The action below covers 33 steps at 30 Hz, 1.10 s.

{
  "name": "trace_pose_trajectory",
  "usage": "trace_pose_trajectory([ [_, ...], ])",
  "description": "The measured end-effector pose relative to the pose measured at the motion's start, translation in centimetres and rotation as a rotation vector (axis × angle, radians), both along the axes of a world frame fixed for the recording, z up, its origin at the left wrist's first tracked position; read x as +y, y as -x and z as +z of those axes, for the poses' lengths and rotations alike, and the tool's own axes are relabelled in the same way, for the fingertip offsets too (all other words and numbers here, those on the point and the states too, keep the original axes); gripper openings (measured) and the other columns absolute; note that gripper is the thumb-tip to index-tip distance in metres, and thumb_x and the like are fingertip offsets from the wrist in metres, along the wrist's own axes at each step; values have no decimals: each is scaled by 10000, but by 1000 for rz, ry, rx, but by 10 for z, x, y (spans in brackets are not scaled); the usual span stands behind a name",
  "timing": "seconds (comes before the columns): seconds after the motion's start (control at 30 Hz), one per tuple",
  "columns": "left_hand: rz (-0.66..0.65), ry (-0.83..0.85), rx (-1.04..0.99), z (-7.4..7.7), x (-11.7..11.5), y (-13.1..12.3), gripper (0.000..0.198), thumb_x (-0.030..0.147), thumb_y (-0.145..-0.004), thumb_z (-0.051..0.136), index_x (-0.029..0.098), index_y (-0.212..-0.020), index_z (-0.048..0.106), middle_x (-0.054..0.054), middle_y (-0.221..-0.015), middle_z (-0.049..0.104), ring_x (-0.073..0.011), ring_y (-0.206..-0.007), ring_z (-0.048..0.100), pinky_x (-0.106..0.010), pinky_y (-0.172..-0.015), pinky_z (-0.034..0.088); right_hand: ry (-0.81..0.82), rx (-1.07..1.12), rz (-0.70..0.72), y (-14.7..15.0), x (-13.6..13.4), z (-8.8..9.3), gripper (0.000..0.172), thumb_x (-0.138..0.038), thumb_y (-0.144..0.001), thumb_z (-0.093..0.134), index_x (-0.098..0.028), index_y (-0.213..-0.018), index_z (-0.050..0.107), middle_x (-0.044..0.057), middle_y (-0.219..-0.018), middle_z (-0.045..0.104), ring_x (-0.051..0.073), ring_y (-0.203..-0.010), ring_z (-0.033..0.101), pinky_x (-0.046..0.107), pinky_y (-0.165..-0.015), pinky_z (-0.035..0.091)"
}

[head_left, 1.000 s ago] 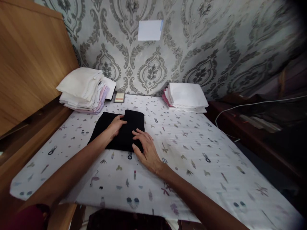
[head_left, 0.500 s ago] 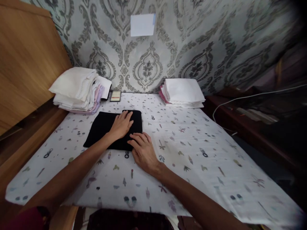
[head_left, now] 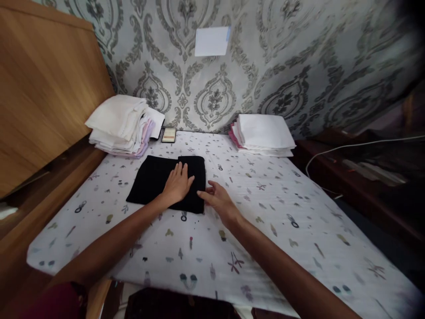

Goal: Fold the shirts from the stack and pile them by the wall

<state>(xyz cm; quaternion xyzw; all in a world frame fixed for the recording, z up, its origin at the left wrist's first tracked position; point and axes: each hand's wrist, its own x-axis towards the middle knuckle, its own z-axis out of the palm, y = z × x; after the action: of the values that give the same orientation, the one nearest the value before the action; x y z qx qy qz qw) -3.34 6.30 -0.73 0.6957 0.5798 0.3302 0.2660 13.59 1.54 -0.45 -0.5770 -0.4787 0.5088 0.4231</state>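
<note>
A folded black cloth [head_left: 149,179] lies flat on the printed white sheet, its right part a doubled layer. My left hand [head_left: 178,182] rests palm down on the middle of the cloth, fingers stretched out. At the cloth's right edge is my right hand [head_left: 219,199], turned on its side with thumb and fingers apart. Its thumb tip reaches the edge of the black cloth; whether it presses on it, I cannot tell.
Folded white and lilac cloths [head_left: 116,126] are stacked at the back left, beside a small box [head_left: 168,135]. Another white stack [head_left: 264,133] stands at the back right. A wooden cabinet [head_left: 49,88] borders the left; a cable [head_left: 348,145] runs along the right.
My right hand has drawn off the cloth to its right edge and turned on its side. My left hand has slid slightly nearer to me on the cloth. The view has shifted.
</note>
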Motion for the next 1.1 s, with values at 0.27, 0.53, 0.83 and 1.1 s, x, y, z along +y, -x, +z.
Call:
trace_pose_trajectory([
  [0.27, 63, 79, -397, 7, 7, 25, 418, 285, -858, 648, 201, -1266, 625, -128, -1504, 516, -271, -1466, 359, -400, -1210, 222, -105, 122, -13, 43, 20, 30, 591, -333, -619, 778, -202, -1184, 663, 5, -869, 625, 178, -785, 627, 307, -654, 525],
  [0.53, 220, 294, -878, 28, 14, 100, 385, 573, -857, 643, 192, -855, 703, -68, -898, 738, -250, -1069, 633, -312, -925, 464, -447, -155, 300, 122, 24, 34, 594, -239, -703, 655, -202, -1294, 615, 61, -1037, 633, 191, -888, 609, 384, -858, 544],
  [0.83, 201, 427, -862, 25, 10, 133, 356, 177, -552, 854, 166, -846, 655, -20, -740, 698, -202, -759, 663, -309, -737, 498, -827, -263, 479, 126, 6, 36, 299, -161, -877, 497, -242, -1102, 678, 74, -1137, 689, 228, -1086, 630, 428, -973, 511],
  [1.1, 248, 415, -863, 33, -9, 141, 430, 188, -666, 761, 167, -1061, 594, -57, -896, 698, -214, -832, 683, -339, -794, 538, -723, -587, 439, 125, 95, 14, 355, -214, -939, 480, -202, -1244, 660, 134, -1379, 625, 270, -1338, 522, 515, -1135, 367],
])
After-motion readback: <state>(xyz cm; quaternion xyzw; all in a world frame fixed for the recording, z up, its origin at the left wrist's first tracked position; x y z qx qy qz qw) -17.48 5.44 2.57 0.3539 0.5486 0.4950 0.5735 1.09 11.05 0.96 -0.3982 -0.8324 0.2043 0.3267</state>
